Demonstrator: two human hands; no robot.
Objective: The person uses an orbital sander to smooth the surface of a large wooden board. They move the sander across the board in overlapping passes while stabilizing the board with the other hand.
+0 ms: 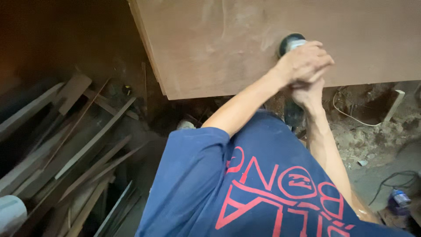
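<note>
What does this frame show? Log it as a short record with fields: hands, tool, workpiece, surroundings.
hands: left hand pressed on top of the power sander; right hand grips its lower body
tool: dark sander, head flat against the board
workpiece: large brown wooden panel, dusty, swirl marks near the sander
surroundings: pile of wood offcuts at left; white cable on sawdust-covered ground under the panel; plastic bottle at lower right
clothing: blue shirt with red print

Woodworking shop: plywood panel [280, 44], scrap wood strips [74, 149], sawdust floor [368, 136].
</note>
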